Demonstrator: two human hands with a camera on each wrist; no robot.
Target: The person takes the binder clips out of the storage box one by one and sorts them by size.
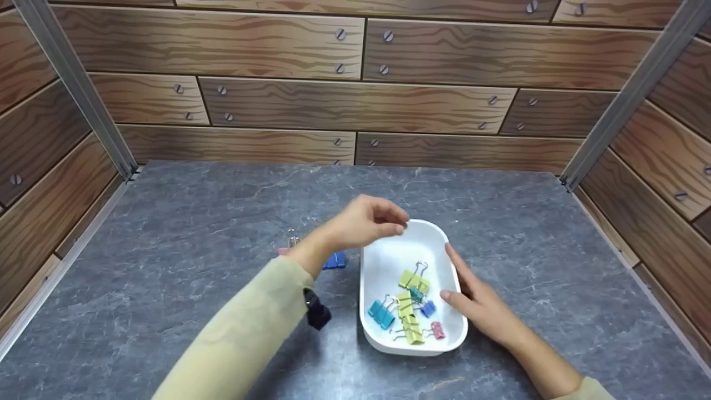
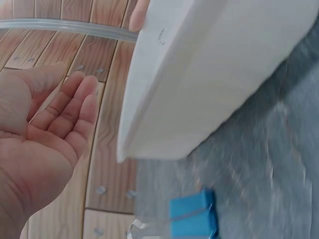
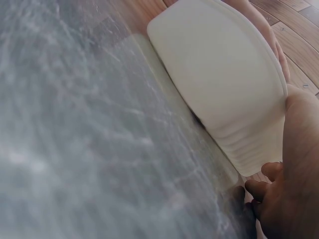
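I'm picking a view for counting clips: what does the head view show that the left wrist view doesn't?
Only the head view looks into the white tray: yellow, blue and pink clips lie inside, and the right hand rests on its right rim. Only the left wrist view shows the left hand's empty palm, its fingers loosely curled, and the tray's outer wall from low down. Both show the tray, the left hand, the grey table and a blue clip lying outside the tray.

left hand [image 1: 364, 222]: raised, fingers loosely curled, holding nothing | right hand [image 1: 482, 303]: low, fingers extended
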